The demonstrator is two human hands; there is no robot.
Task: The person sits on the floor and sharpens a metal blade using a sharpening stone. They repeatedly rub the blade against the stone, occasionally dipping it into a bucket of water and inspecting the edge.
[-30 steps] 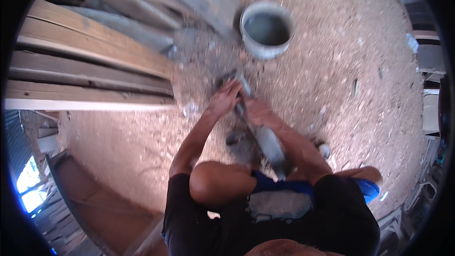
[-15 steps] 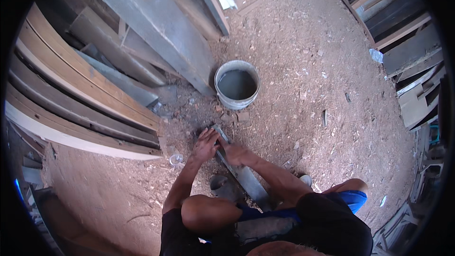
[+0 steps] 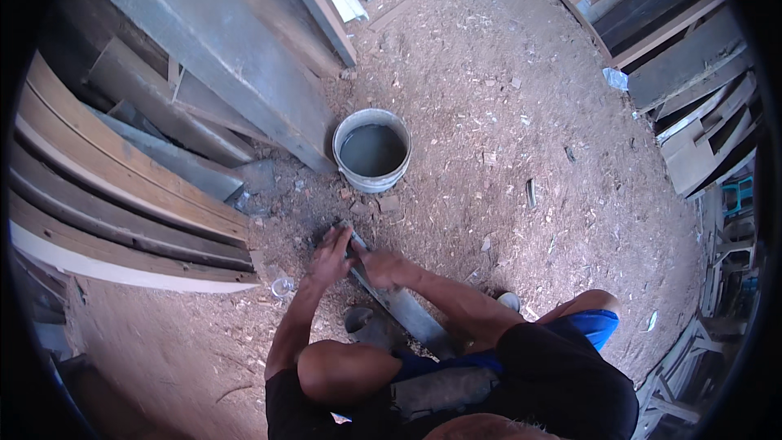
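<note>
Head view: a long grey board slants across the ground in front of the crouching person, its near end close to the lap and its narrow far end up between the two hands. The left hand is at that far end, on the board's left side; its fingers point forward and lie close together, and the end shows just beyond and to the right of their tips. Whether those fingers grip the wood or only rest on it, I cannot tell. The right hand reaches in from the right and lies across the board, slightly nearer the body than the left fingertips. It is partly curled, with its thumb side toward the left hand; what it may be pinching is hidden, and I cannot tell how firmly it is closed. Most of the board's broad grey face runs bare from below the right hand toward the lap, between the forearms.

Ahead of the hands and apart from them stands a pale bucket with greyish contents, small reddish pieces lying just on its near side. A clear cup-like object is near the left forearm, beside the ends of the stacked timbers. Wood scraps litter the brown ground.
</note>
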